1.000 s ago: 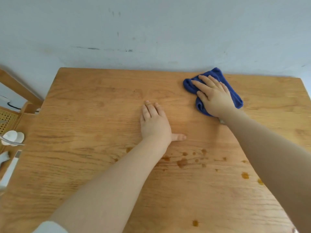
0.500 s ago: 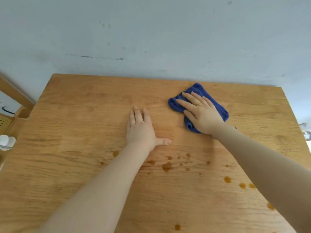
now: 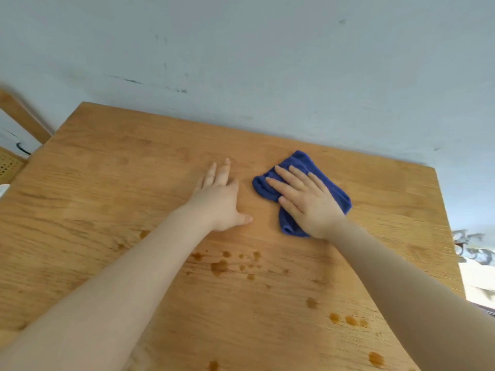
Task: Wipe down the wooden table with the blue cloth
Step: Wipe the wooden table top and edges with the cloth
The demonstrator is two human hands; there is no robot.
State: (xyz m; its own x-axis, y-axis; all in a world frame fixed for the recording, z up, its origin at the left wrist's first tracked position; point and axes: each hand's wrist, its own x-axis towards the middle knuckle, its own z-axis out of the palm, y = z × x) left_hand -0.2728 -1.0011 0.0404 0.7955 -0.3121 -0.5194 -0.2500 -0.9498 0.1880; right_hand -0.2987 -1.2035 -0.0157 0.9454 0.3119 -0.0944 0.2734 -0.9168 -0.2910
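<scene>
a pale grey-blue wall (image 3: 267, 54) fills the far half of the view, marked with dark scuffs (image 3: 128, 80) left of centre. at the far left, a slanted wooden bar (image 3: 24, 116) crosses in front of the wall. below it sits a panel of woven cane (image 3: 8, 164), with a dark cable (image 3: 22, 148) just beside it. a white object (image 3: 2, 189) is cut off by the left edge. at the right edge, a blurred light-coloured surface with a dark pattern (image 3: 471, 247) is visible.

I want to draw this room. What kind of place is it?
Probably a room in a home. A stained wooden table stands against a scuffed pale wall, and the right hand presses a blue cloth on it.
</scene>
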